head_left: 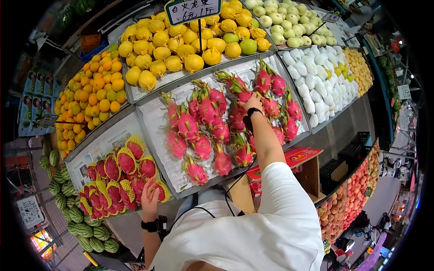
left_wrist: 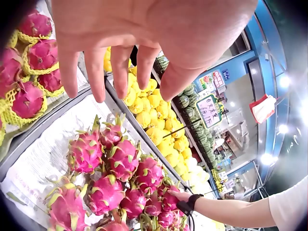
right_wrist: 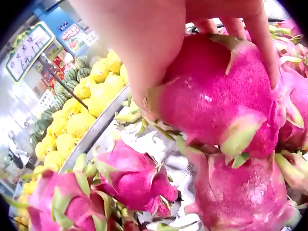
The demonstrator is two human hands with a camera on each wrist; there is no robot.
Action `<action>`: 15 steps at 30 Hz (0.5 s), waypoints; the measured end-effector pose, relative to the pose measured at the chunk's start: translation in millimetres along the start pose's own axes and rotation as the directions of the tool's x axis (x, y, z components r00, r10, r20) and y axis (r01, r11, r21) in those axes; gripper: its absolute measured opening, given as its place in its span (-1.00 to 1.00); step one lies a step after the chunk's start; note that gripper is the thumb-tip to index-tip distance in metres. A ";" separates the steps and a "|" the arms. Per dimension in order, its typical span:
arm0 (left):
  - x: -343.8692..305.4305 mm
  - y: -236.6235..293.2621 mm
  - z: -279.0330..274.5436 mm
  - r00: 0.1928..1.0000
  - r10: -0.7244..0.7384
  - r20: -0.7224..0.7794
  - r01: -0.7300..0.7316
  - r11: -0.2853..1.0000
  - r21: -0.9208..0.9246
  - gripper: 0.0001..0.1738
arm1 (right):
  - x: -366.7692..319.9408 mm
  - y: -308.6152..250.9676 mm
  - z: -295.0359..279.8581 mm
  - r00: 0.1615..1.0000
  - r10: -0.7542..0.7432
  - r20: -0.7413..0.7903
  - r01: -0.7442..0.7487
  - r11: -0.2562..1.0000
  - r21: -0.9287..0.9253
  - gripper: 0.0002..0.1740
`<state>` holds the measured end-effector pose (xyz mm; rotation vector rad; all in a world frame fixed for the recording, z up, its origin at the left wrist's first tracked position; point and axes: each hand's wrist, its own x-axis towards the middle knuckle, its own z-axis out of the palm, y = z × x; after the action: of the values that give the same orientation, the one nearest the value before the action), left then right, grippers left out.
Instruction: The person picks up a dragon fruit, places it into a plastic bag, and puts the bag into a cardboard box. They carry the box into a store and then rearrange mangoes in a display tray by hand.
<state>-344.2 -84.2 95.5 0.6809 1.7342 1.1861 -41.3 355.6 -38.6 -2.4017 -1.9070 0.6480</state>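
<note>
My right hand (head_left: 253,103) reaches into the middle tray of dragon fruits and grips one near its back edge. In the right wrist view, thumb and fingers (right_wrist: 262,38) curl round this pink dragon fruit (right_wrist: 211,91), which overlaps another dragon fruit (right_wrist: 240,187) below it. My left hand (head_left: 150,198) hangs with relaxed fingers beside the dragon fruits in yellow foam nets (head_left: 120,183). Nothing is held in it. In the left wrist view its fingers (left_wrist: 96,72) spread loosely above the trays.
Yellow wrapped fruits (head_left: 181,45) rise behind the tray, under a price sign (head_left: 192,10) on a thin post. Oranges (head_left: 92,90) lie to the left, white-netted fruits (head_left: 318,77) to the right. A red cardboard box (head_left: 303,158) stands by the front edge, near the right arm.
</note>
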 end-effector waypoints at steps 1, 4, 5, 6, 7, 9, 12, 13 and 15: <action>0.4 2.2 1.7 1.000 0.001 -0.001 -0.001 1.000 0.000 -0.47 | 2.6 2.2 -3.7 1.000 -0.002 -0.001 0.002 1.000 0.001 0.09; -1.8 5.3 4.8 1.000 -0.012 0.017 0.012 1.000 0.003 -0.49 | 7.8 5.2 -10.0 0.994 0.031 0.101 -0.032 0.999 0.003 0.12; -1.9 3.9 4.8 0.999 -0.018 0.028 0.018 1.000 -0.008 -0.49 | 6.3 5.4 -10.4 0.994 0.029 0.103 -0.030 1.000 0.004 0.12; -2.6 3.2 4.3 0.999 -0.023 0.039 0.024 1.000 -0.017 -0.50 | 0.9 3.4 -14.8 0.997 0.008 0.074 -0.008 1.000 0.003 0.12; -3.9 3.4 3.5 0.999 -0.021 0.034 0.022 1.000 -0.013 -0.50 | -5.0 0.3 -18.4 0.999 -0.015 0.045 0.014 1.000 0.004 0.12; -5.3 3.9 2.1 0.998 -0.035 0.047 0.036 0.999 -0.038 -0.50 | -20.0 -7.1 -20.9 0.994 -0.061 -0.090 0.063 0.998 0.010 0.09; -6.5 -0.8 -0.9 0.998 -0.048 0.042 0.049 0.999 -0.024 -0.51 | -27.6 -15.5 -18.3 0.983 -0.102 -0.155 0.097 0.995 -0.037 -0.01; -5.6 -4.1 -0.4 0.998 -0.048 0.051 0.049 0.998 -0.025 -0.51 | -28.3 -19.2 -21.3 0.985 -0.107 -0.133 0.101 0.993 -0.054 -0.01; -4.5 -7.1 0.0 0.999 -0.033 0.043 0.035 0.997 -0.067 -0.52 | -31.0 -21.9 -18.9 0.982 -0.167 -0.090 0.163 0.986 -0.047 0.05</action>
<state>-341.9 -90.6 90.5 0.6289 1.6564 1.1936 -61.0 337.0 -6.0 -2.2204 -2.0692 0.4845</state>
